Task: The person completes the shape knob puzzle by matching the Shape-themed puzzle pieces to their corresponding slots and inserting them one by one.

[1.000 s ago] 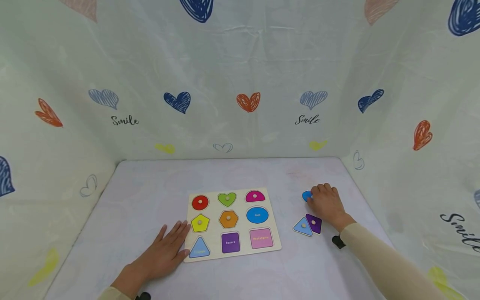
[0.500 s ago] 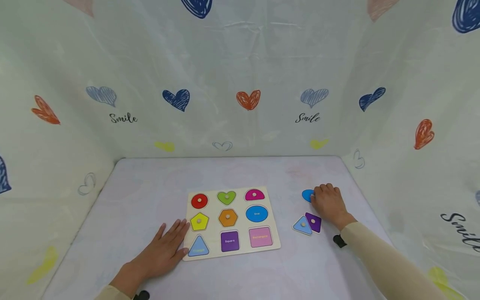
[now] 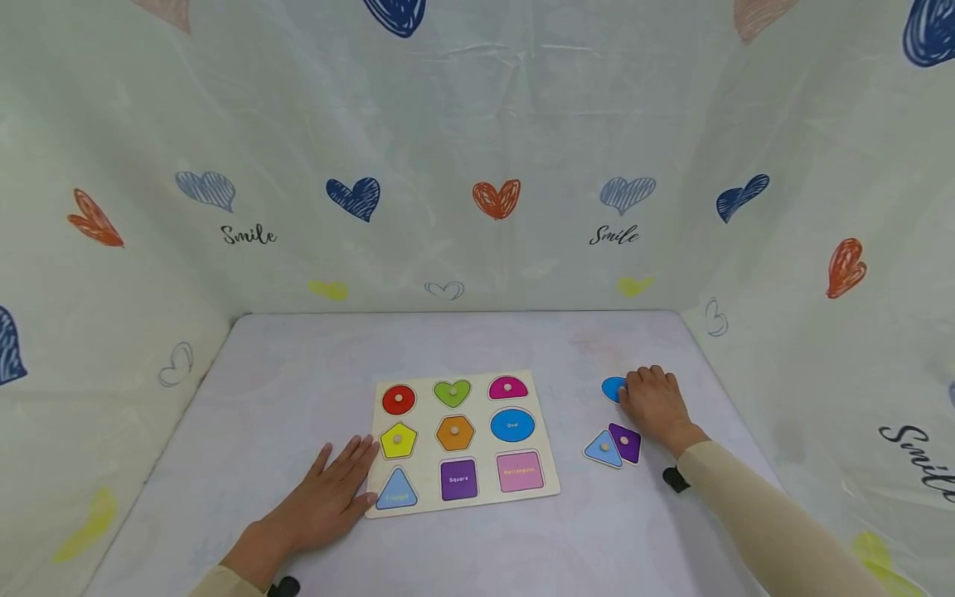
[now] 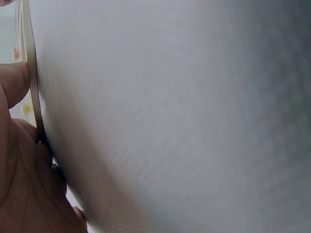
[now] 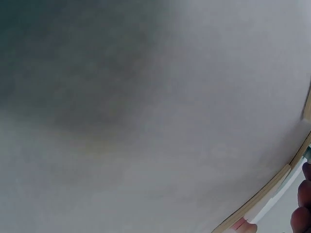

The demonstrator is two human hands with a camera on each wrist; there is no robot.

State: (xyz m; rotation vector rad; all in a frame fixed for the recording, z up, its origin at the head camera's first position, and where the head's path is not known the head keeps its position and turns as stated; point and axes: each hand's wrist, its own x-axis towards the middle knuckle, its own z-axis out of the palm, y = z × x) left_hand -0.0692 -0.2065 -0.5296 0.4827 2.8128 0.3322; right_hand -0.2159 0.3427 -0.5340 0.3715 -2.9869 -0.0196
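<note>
My spread left hand (image 3: 332, 502) touches the board (image 3: 487, 479); my right hand (image 3: 656, 406), grip hidden, has shifted slightly right at the unplaced oval (image 3: 611, 388).

Pale table (image 3: 298, 373), whitish with a faint lavender cast, which spanned the lower half of the frame; its far corners were rounded, and a faint pinkish mark (image 3: 594, 343) showed towards its upper right. At lower centre lay a light wooden board (image 3: 482, 439), flat and slightly askew, bearing coloured shapes in three rows. To its right, and apart from it, lay a light-blue triangle piece (image 3: 602, 450) with a purple piece (image 3: 627, 444) close against its right side, each with a small knob. Above these appeared a blue oval piece (image 3: 613, 389), its right part hidden; whether it lay flat could not be determined.
</note>
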